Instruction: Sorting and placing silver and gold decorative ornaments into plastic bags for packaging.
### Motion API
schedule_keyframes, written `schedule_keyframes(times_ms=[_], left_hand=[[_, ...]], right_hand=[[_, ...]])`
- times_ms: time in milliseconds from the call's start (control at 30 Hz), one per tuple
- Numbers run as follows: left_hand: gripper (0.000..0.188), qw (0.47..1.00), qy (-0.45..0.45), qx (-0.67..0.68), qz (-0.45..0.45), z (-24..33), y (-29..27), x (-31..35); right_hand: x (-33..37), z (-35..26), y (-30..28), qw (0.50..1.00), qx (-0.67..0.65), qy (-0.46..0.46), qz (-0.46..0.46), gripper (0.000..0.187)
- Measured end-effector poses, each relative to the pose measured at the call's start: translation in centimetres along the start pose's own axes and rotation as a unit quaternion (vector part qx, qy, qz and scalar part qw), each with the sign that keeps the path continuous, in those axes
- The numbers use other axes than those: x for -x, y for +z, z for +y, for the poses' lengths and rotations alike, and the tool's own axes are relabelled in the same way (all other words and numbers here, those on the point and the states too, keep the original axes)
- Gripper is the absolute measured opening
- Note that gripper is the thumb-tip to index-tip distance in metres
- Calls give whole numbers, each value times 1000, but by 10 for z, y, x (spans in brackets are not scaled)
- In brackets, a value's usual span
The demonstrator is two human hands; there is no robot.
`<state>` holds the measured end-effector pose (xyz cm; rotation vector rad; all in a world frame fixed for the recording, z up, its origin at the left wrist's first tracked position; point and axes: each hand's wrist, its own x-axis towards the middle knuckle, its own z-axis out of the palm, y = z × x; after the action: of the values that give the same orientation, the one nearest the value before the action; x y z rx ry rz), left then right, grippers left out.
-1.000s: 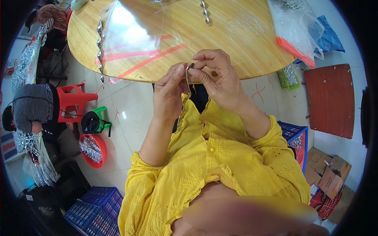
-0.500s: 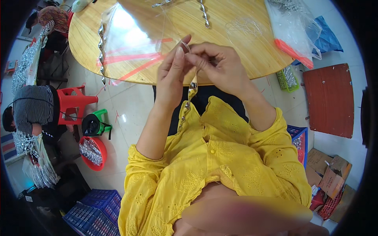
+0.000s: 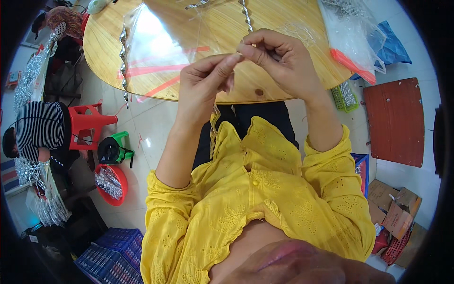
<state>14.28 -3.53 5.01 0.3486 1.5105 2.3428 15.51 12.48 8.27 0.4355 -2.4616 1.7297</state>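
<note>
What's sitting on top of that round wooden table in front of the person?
On the round wooden table lie a clear plastic bag with red strips, twisted silvery strands and a second clear bag at its right edge. The raised hands cover part of the tabletop.

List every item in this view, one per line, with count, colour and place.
thin strand: one, silvery, pinched between both hands, hanging down to the lap
round table: one, light wood, top centre
clear plastic bags: two, with red strips, on the table left and right
twisted metal strips: several, silver, on the table
stool: one, red, left floor
basin: one, red, left floor, holding silvery pieces
crates: blue, lower left
board: one, reddish brown, right
seated person: one, striped top, left edge
left hand: fingers pinched
right hand: fingers pinched
</note>
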Motion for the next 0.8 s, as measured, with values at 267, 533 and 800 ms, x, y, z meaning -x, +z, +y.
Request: schedule_keyframes(times_ms=[267, 533, 800], left_hand=[[15, 978, 167, -101, 73, -8, -1, -11], [12, 978, 136, -145, 60, 7, 9, -10], [11, 973, 164, -125, 100, 7, -1, -4]], right_hand=[[2, -1, -23, 982, 148, -104, -45, 9], [-8, -13, -17, 985, 137, -105, 10, 12], [-7, 0, -5, 998, -48, -19, 46, 13]])
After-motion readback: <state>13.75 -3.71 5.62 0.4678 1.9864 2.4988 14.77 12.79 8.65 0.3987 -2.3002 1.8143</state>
